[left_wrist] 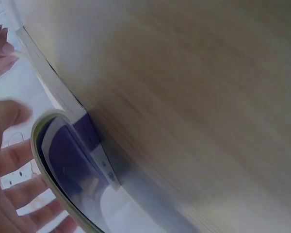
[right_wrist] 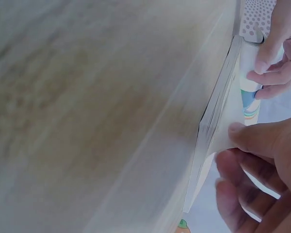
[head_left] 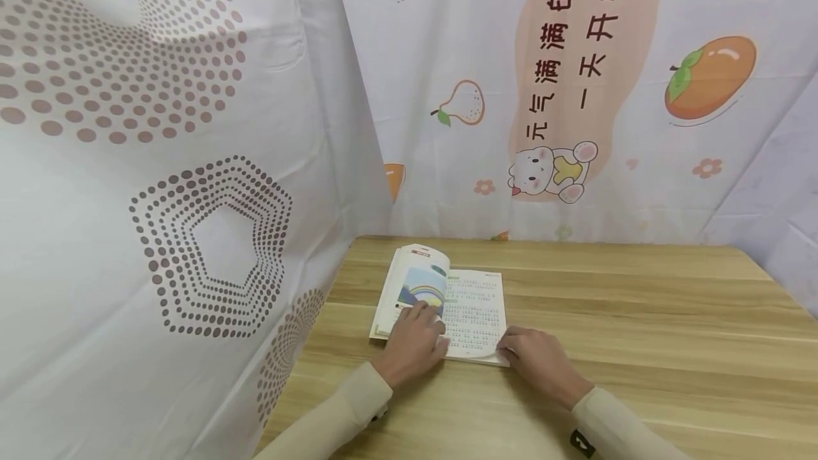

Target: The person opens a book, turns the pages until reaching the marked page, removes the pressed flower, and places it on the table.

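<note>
An open book [head_left: 474, 304] lies on the wooden table, with a rainbow picture [head_left: 424, 284] on its left page and printed text on its right page. My left hand [head_left: 412, 346] rests on the lower part of the left page. In the left wrist view its spread fingers [left_wrist: 26, 191] lie along the curved left-hand pages. At the lower right corner, my right hand [head_left: 540, 359] pinches a page. The right wrist view shows that page [right_wrist: 224, 124] lifted at the corner, between thumb and forefinger; the other fingers are bent below.
The wooden table [head_left: 639, 318] extends to the right of the book. A patterned white curtain [head_left: 224, 91] hangs along the left side, and another curtain [head_left: 447, 162] with fruit prints and writing hangs behind the table.
</note>
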`<act>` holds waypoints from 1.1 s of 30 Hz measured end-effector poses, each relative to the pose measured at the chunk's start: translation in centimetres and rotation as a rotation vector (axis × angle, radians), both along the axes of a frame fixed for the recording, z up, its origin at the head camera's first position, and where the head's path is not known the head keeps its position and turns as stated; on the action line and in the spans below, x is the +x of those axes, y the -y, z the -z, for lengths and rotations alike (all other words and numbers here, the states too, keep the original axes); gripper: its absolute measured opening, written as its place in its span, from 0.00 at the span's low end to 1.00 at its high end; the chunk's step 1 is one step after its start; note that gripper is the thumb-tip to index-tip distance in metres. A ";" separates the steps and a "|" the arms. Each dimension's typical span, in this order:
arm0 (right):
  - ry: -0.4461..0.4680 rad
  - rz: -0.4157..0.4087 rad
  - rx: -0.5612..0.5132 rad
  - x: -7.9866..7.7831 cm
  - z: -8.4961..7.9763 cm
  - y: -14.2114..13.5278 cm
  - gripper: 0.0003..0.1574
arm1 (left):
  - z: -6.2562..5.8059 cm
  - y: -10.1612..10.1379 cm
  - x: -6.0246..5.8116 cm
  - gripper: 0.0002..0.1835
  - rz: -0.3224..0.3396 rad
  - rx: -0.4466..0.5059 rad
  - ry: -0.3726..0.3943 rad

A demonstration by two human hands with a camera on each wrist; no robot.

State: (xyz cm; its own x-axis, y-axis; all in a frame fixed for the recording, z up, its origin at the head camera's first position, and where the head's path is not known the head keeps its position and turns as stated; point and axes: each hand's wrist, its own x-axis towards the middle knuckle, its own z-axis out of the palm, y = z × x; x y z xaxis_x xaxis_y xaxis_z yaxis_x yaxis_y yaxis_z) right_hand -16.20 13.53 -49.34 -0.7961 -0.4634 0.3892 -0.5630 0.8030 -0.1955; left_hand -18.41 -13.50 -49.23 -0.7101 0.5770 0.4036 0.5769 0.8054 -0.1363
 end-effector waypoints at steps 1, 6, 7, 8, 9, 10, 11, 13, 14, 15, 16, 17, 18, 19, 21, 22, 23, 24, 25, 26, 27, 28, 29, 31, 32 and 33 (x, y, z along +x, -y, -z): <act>-0.002 0.006 0.002 0.0 0.0 0.0 0.05 | 0.1 -0.1 0.1 0.14 -0.008 -0.009 0.008; -0.041 0.015 0.005 -0.1 -0.1 0.1 0.08 | 0.3 -0.4 0.4 0.29 -0.052 -0.067 0.035; -0.050 0.013 -0.001 -0.1 -0.1 0.1 0.08 | 0.3 -0.5 0.4 0.30 -0.056 -0.074 0.034; -0.060 0.010 -0.008 -0.1 -0.2 0.1 0.09 | 0.3 -0.5 0.5 0.31 -0.058 -0.078 0.031; -0.071 0.008 -0.014 -0.1 -0.2 0.1 0.10 | 0.3 -0.5 0.5 0.31 -0.058 -0.080 0.027; -0.081 0.005 -0.022 -0.1 -0.3 0.1 0.11 | 0.2 -0.6 0.5 0.32 -0.058 -0.083 0.021; -0.091 0.003 -0.029 -0.1 -0.3 0.1 0.11 | 0.2 -0.6 0.5 0.32 -0.058 -0.086 0.013; -0.111 0.000 -0.042 -0.1 -0.3 0.0 0.12 | 0.2 -0.7 0.5 0.32 -0.058 -0.090 0.002; -0.119 -0.001 -0.049 -0.1 -0.3 0.0 0.13 | 0.3 -0.7 0.5 0.32 -0.060 -0.092 0.000; -0.126 -0.002 -0.053 -0.1 -0.3 0.0 0.13 | 0.3 -0.7 0.5 0.32 -0.060 -0.094 -0.005; -0.131 -0.004 -0.058 -0.1 -0.3 0.0 0.13 | 0.3 -0.8 0.5 0.32 -0.062 -0.097 -0.009; -0.137 -0.004 -0.064 -0.1 -0.3 0.0 0.13 | 0.3 -0.8 0.5 0.32 -0.062 -0.099 -0.014; -0.141 -0.005 -0.070 -0.1 -0.3 0.0 0.14 | 0.4 -0.8 0.5 0.32 -0.061 -0.102 -0.020; -0.143 -0.004 -0.076 -0.1 -0.3 0.0 0.14 | 0.4 -0.8 0.5 0.32 -0.060 -0.103 -0.026; -0.143 -0.004 -0.096 -0.1 -0.2 0.0 0.13 | 0.5 -0.9 0.5 0.32 -0.055 -0.102 -0.039; -0.142 -0.004 -0.109 -0.1 -0.2 0.0 0.14 | 0.5 -0.9 0.5 0.31 -0.053 -0.100 -0.045; -0.143 -0.002 -0.123 -0.1 -0.1 -0.1 0.14 | 0.5 -0.9 0.5 0.30 -0.052 -0.097 -0.052; -0.145 0.000 -0.139 -0.1 -0.1 -0.1 0.14 | 0.6 -0.9 0.5 0.29 -0.052 -0.094 -0.060; -0.148 0.003 -0.155 -0.1 -0.1 -0.1 0.14 | 0.6 -0.9 0.4 0.28 -0.052 -0.088 -0.068; -0.152 0.007 -0.171 -0.1 -0.1 -0.2 0.14 | 0.6 -0.9 0.4 0.27 -0.053 -0.083 -0.076; -0.157 0.015 -0.181 -0.1 -0.1 -0.2 0.16 | 0.6 -0.9 0.4 0.25 -0.053 -0.078 -0.084; -0.159 0.027 -0.189 -0.1 -0.1 -0.3 0.19 | 0.6 -1.0 0.3 0.23 -0.053 -0.073 -0.091; -0.163 0.037 -0.193 -0.2 -0.1 -0.3 0.21 | 0.6 -1.0 0.3 0.21 -0.056 -0.069 -0.095; -0.155 0.056 -0.194 -0.2 -0.2 -0.4 0.28 | 0.5 -1.1 0.2 0.17 -0.059 -0.062 -0.099; -0.151 0.065 -0.186 -0.2 -0.2 -0.4 0.30 | 0.5 -1.1 0.2 0.16 -0.063 -0.059 -0.101; -0.143 0.069 -0.174 -0.2 -0.1 -0.4 0.31 | 0.4 -1.2 0.1 0.15 -0.072 -0.056 -0.102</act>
